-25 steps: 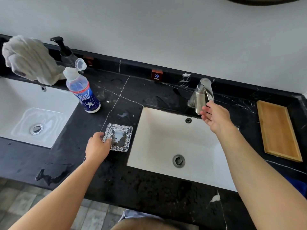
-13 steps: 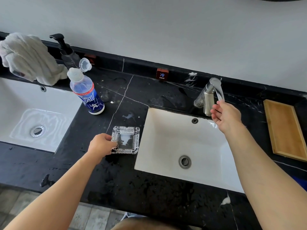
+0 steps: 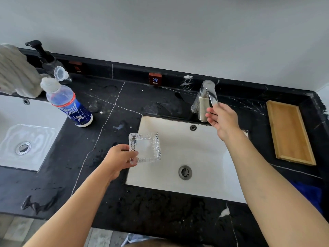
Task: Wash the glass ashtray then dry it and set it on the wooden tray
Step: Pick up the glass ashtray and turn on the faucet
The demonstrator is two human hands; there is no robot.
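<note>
The square cut-glass ashtray (image 3: 145, 147) hangs over the left part of the white sink (image 3: 204, 157), held by its left edge in my left hand (image 3: 118, 157). My right hand (image 3: 221, 118) is at the steel faucet (image 3: 204, 100), fingers on the tip of its lever handle. No water shows at the spout. The empty wooden tray (image 3: 289, 132) lies on the black counter at the far right.
A blue-labelled plastic bottle (image 3: 69, 104) with its cap flipped open stands left of the sink. Behind it are a black pump dispenser (image 3: 44, 54) and a white towel (image 3: 17, 72). A second sink (image 3: 26, 132) holds water at the far left. Something blue (image 3: 309, 195) lies near the right counter edge.
My left hand has lifted the ashtray off the counter and carried it right, over the sink. My right hand stays on the faucet lever.
</note>
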